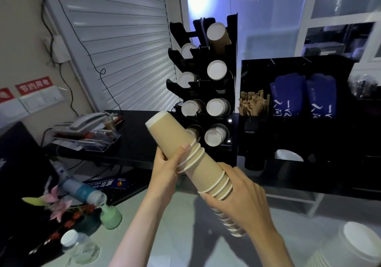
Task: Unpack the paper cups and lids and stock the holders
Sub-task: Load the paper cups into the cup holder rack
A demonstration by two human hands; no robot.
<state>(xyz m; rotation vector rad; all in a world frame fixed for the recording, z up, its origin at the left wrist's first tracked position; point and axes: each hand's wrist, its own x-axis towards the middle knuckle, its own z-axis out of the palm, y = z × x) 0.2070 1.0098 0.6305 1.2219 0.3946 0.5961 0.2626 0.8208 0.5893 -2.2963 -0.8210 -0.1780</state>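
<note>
Right hand point(239, 200): nearest the camera, fingers point(212, 202) curled round the lower, rimmed end of a stack of tan paper cups point(185, 155), gripping it from the right and beneath.

Left hand point(167, 167): thumb and fingers wrapped round the middle of the same stack, thumb tip lying on the tan wall just above a band of white rims.

Stack of tan paper cups: held in the air by both hands, tilted, closed base pointing up and left toward the black cup holder rack point(231, 60); white rolled rims show in 2 clusters, 1 at each hand; the lowest rims stick out below the right hand.

Black cup holder rack: upright on the dark tabletop point(140, 139) behind the stack; 2 columns of slanted slots, most showing the white round ends of loaded cups, the top-right slot holding a brown stack.

Black organiser point(299, 66): right of the rack, holding brown stirrers point(253, 104) and blue packets point(288, 95).

Grey telephone point(86, 122): left on the tabletop, on a clear tray.

White lids point(358, 244): stacked at lower right, close to the camera.

Plastic bottles point(82, 192): lower left, beside pink flowers point(57, 202).
</note>
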